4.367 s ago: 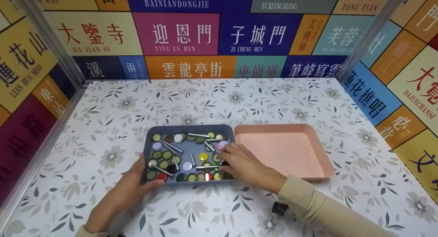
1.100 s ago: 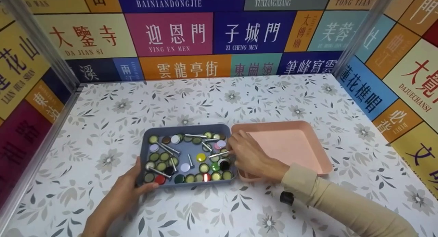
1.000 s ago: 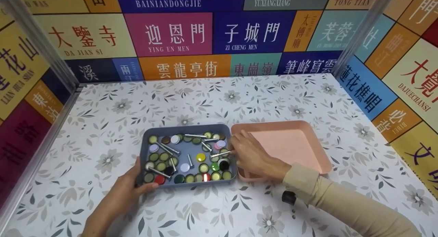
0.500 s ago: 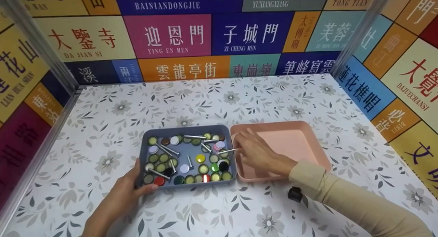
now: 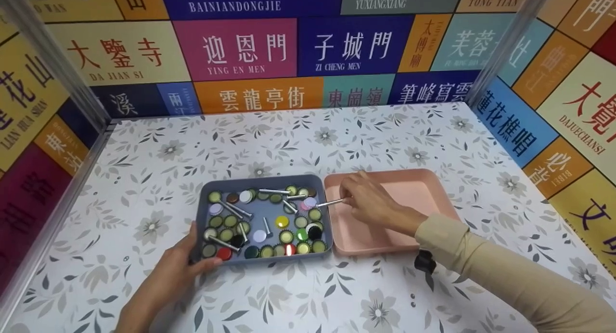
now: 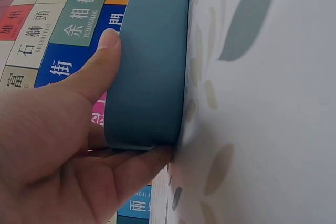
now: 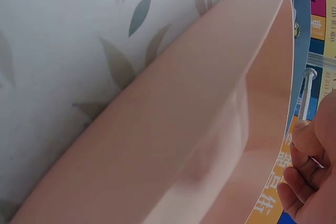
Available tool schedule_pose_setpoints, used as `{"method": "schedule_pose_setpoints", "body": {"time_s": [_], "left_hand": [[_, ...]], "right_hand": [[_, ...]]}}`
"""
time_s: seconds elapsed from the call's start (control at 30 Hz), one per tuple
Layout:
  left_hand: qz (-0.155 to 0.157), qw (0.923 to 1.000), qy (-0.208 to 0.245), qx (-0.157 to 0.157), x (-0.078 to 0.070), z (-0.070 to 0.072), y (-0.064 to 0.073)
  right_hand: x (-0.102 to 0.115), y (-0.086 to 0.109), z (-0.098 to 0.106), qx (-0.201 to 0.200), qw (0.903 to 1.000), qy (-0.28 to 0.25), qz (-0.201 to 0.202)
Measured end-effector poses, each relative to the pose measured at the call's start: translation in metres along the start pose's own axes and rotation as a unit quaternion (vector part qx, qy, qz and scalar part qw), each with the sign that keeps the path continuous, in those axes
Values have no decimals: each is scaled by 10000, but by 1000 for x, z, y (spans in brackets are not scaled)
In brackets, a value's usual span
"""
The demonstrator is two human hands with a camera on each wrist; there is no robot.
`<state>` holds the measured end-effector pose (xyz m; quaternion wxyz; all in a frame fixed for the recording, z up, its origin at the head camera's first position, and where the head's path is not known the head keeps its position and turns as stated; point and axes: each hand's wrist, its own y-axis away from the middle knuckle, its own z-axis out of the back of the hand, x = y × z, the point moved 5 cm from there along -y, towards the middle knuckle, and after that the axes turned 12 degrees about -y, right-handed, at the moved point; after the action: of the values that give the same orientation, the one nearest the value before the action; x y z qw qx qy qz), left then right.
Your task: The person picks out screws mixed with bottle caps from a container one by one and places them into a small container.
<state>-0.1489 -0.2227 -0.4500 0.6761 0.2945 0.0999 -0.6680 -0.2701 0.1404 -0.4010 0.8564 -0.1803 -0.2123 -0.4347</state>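
Observation:
In the head view a blue-grey tray [image 5: 269, 262] stands on the left, holding bottle caps and several silver bolts [image 5: 273, 192]. My left hand [image 5: 175, 265] grips its near left corner, thumb over the front wall and fingers around the side, as the left wrist view shows. My right hand [image 5: 368, 200] pinches one silver bolt [image 5: 330, 203] by its end, over the left part of the pink tray [image 5: 409, 208]. The bolt's head points left across the shared rims toward the bottle caps [image 5: 314, 215]. In the right wrist view the bolt [image 7: 307, 95] sticks out from thumb and fingertips.
The two trays stand side by side on a table [image 5: 240, 145] with a white floral cover. Panels with printed characters [image 5: 245, 49] rise behind it and on both sides. A yellow cap [image 5: 281, 221] lies mid-tray among the others.
My right hand has drawn the bolt up and rightward out of the blue-grey tray, and now holds it above the pink tray's left side. My left hand has stayed at the tray corner.

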Motion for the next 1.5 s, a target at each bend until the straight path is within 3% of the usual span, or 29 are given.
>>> {"method": "schedule_pose_setpoints", "body": {"time_s": [0.23, 0.6, 0.93, 1.23, 1.5], "left_hand": [[78, 10000, 15, 40, 0, 0, 0], [-79, 9999, 92, -59, -1, 1, 0], [44, 10000, 87, -15, 0, -1, -1], [70, 9998, 209, 9, 0, 0, 1], [-55, 10000, 53, -24, -2, 0, 0]], "right_hand": [[-12, -1, 10, -56, 9997, 85, -205], [-24, -6, 10, -181, 9994, 32, -277], [-32, -11, 9, -89, 9967, -394, -704], [-42, -15, 17, -37, 9944, -474, -947], [-49, -18, 20, -60, 9954, -530, -791]]}}
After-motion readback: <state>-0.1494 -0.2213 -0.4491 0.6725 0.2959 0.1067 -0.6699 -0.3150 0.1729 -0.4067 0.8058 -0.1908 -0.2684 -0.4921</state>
